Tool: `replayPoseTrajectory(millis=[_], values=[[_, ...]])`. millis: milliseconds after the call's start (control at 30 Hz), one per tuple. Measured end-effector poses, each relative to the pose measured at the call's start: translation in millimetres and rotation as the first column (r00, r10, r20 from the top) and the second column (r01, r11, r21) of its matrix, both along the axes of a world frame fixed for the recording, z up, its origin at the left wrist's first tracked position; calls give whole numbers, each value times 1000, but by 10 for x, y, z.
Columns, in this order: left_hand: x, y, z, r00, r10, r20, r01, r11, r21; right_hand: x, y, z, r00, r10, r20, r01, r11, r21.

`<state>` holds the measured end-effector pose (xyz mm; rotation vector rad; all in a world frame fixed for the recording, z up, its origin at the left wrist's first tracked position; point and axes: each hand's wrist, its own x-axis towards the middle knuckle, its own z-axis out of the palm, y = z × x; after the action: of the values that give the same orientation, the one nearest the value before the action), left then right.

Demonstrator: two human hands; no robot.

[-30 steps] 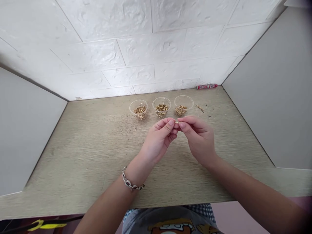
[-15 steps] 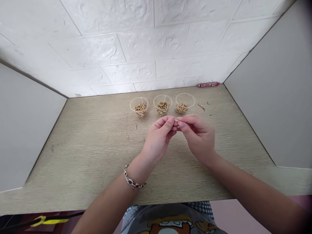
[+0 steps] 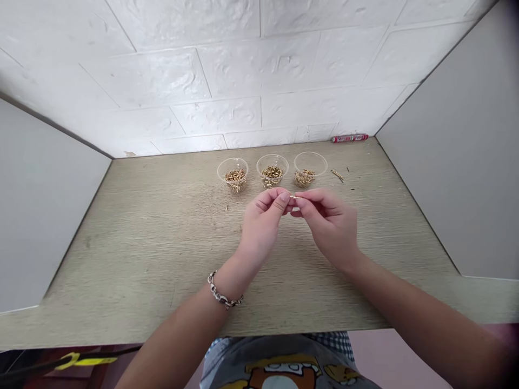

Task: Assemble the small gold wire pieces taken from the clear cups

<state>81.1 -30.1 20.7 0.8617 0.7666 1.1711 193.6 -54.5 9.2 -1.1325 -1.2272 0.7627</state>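
My left hand (image 3: 260,224) and my right hand (image 3: 335,229) meet above the middle of the table. Thumb and fingers of both are pinched on a thin gold-coloured metal pin (image 3: 294,197), whose ends are hidden by the fingertips. I cannot make out whether it is one piece or two joined. Just beyond the hands stand three clear plastic cups in a row: the left cup (image 3: 218,172), the middle cup (image 3: 257,168) and the right cup (image 3: 326,166). Each contains many small gold-coloured pins.
A single small pin (image 3: 227,208) lies on the table (image 3: 141,232) before the left cup. Right of the cups are some longer gold-coloured pins (image 3: 337,175) and small dark bits. A red marker (image 3: 349,138) rests against the white wall. Grey panels (image 3: 454,146) stand at both sides.
Both hands keep their pinch on the pin, with only a slight shift of the fingers. The whole view has moved a little; cups and loose pins stay in place.
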Motion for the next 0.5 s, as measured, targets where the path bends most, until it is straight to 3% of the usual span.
replayPoseTrajectory(millis=[133,500], values=[[8,-13,4,998,38,-54,-33,996,83,-1,2,-4,1000,1,12,-1,1000,3],[-3,-3,-14,988,92,-124,-74,987,140,44,32,-23,993,16,121,-13,1000,-23]])
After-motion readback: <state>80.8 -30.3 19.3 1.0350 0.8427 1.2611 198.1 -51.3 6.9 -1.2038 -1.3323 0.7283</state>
